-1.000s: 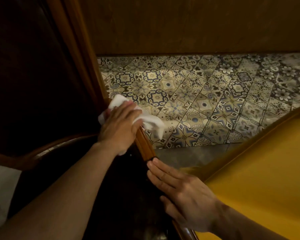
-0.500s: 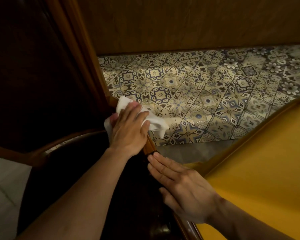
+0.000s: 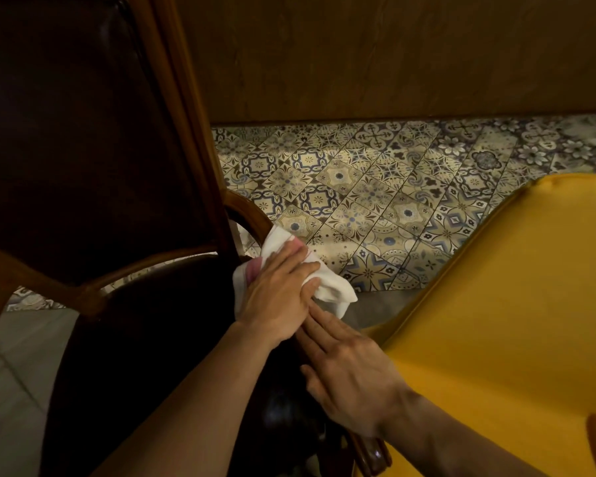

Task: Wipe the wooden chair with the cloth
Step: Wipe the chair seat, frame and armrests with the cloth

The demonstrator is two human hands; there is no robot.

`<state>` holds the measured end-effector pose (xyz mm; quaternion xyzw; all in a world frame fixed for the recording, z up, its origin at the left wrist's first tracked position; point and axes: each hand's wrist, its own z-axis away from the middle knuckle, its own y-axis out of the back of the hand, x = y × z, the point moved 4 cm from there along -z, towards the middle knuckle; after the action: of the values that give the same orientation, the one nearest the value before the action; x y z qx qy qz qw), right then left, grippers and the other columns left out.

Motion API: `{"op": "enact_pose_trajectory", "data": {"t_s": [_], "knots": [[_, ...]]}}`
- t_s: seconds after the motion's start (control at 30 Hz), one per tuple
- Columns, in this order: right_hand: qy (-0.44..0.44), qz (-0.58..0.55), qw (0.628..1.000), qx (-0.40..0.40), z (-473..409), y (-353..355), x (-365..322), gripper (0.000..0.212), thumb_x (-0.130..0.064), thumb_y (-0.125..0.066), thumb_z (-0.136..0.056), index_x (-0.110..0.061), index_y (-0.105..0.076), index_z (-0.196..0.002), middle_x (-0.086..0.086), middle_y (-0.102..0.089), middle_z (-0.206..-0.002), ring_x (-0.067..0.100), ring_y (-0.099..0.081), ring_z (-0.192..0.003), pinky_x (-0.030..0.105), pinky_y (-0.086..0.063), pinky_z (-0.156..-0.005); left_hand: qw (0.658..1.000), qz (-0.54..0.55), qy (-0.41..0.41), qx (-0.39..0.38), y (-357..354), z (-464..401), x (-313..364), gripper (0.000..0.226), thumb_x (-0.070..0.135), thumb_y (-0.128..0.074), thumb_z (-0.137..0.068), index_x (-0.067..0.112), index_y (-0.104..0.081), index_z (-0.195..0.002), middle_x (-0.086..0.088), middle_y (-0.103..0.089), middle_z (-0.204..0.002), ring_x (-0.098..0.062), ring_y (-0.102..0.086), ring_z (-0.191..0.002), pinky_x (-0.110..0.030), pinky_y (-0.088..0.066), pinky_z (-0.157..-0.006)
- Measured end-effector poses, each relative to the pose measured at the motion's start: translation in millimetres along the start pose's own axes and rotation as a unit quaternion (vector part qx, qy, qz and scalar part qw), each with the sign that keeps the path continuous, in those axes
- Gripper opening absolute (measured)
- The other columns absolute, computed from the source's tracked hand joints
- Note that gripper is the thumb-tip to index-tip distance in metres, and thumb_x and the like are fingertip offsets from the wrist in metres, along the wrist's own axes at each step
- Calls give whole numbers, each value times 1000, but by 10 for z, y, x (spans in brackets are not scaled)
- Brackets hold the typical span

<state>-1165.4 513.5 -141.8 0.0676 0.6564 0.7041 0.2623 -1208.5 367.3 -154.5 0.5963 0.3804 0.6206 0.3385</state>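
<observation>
A wooden chair (image 3: 183,108) with a dark leather back and seat fills the left half of the view. Its curved wooden armrest (image 3: 252,215) runs down toward me on the right side of the seat. My left hand (image 3: 276,290) presses a white cloth (image 3: 327,287) with a thin red stripe onto the armrest. The cloth bunches out past my fingers to the right. Just below it, my right hand (image 3: 348,370) lies flat on the same armrest, fingers together and pointing up toward the cloth, fingertips almost touching my left hand.
A yellow upholstered seat (image 3: 516,304) stands close on the right, nearly against the armrest. Patterned floor tiles (image 3: 393,201) stretch behind, ending at a brown wall (image 3: 393,56). Plain grey floor (image 3: 18,373) shows at the lower left.
My left hand has slid the cloth down the armrest toward me, closing the gap to my right hand. The view has shifted so more of the chair back and armrest curve shows.
</observation>
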Motion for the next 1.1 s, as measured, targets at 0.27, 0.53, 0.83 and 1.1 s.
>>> {"op": "enact_pose_trajectory", "data": {"t_s": [0.27, 0.53, 0.83, 1.1], "knots": [[-16, -18, 1000, 9, 147, -30, -44, 68, -40, -29, -103, -9, -10, -160, 11, -3, -169, 22, 13, -155, 40, -6, -126, 1000, -9, 17, -17, 15, 100, 112, 35, 33, -47, -102, 29, -60, -134, 10, -46, -153, -8, -25, -148, -26, -10, -113], [-35, -45, 998, -31, 183, 41, -81, 62, -39, -34, -104, -16, -21, -160, 6, -18, -169, 23, -10, -155, 41, -15, -124, 997, 38, 13, -70, 247, 461, 301, 37, 28, -47, -103, 24, -55, -140, 4, -53, -148, -18, -55, -127, -32, -43, -102], [-131, -39, 979, 150, 563, 793, -216, 36, -48, -63, -91, -22, -53, -113, -1, -55, -103, 22, -52, -90, 34, -46, -70, 988, 85, 56, -116, 587, 891, 496, 37, 39, -42, -103, 44, -49, -139, 18, -59, -138, -9, -60, -117, -23, -46, -92], [-219, -123, 965, 77, 613, 1434, -236, 39, -48, -50, -101, -34, -46, -137, -1, -70, -117, 28, -67, -101, 32, -44, -69, 985, 99, -16, -141, 1300, 864, 1006, 19, 46, -45, -99, 41, -51, -116, 18, -68, -112, -7, -66, -101, -35, -53, -82]]}}
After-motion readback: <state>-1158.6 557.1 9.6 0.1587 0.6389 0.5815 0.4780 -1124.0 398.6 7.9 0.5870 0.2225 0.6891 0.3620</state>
